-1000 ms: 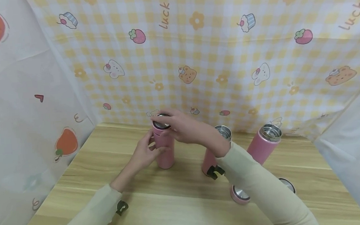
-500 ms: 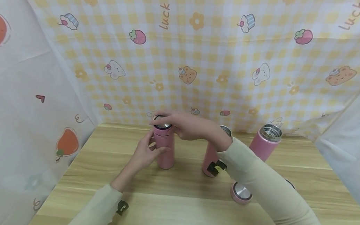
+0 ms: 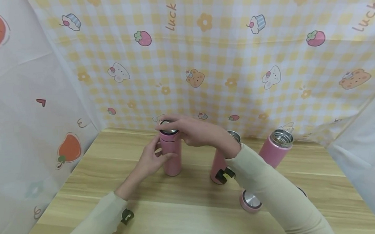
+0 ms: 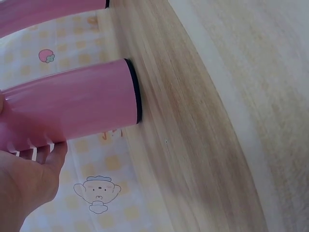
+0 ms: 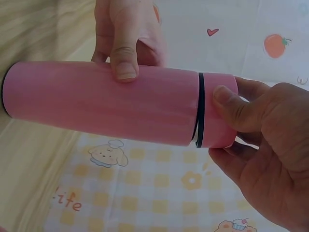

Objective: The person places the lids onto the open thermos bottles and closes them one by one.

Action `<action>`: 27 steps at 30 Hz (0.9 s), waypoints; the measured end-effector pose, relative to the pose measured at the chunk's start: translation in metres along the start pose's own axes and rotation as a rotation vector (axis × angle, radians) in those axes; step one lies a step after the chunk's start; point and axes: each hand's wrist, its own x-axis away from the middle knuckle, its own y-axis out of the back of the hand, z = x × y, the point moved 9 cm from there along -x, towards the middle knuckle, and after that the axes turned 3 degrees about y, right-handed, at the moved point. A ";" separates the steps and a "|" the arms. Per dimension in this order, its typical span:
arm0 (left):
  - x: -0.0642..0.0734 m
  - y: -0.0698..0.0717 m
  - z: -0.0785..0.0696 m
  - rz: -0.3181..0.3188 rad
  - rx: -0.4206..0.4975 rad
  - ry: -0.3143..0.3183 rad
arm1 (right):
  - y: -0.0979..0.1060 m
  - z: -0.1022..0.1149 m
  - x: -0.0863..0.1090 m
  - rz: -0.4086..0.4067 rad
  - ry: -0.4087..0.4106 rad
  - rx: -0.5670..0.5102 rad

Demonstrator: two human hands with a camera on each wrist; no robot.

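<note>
A pink thermos bottle [image 3: 172, 163] stands upright on the wooden table, left of the middle. My left hand [image 3: 152, 157] grips its body, with the thumb in front. At the top, my right hand [image 3: 197, 130] holds the pink lid [image 5: 214, 129] with fingers and thumb around its rim. In the right wrist view the lid sits slightly askew on the bottle, and a narrow gap shows along one side of the seam. The left wrist view shows the bottle's dark-edged base [image 4: 135, 92] and the left fingers against its side.
Two uncapped pink bottles stand to the right: one [image 3: 217, 165] partly behind my right forearm, the other [image 3: 273, 152] farther right. A loose lid [image 3: 250, 201] lies near the right sleeve, and another dark rim [image 3: 302, 191] peeks out past it. A patterned cloth [image 3: 177, 59] hangs behind the table.
My right hand has turned around the lid, its wrist rising a little, and the loose lid beside the sleeve shows more. My left hand and the bottle stay in place.
</note>
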 end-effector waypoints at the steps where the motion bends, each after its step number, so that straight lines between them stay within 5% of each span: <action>1: 0.000 0.000 0.000 -0.002 -0.001 0.000 | 0.000 0.000 0.000 0.000 0.001 0.002; 27: 0.004 0.000 0.001 -0.042 -0.015 0.039 | -0.002 0.005 0.000 -0.058 -0.029 0.076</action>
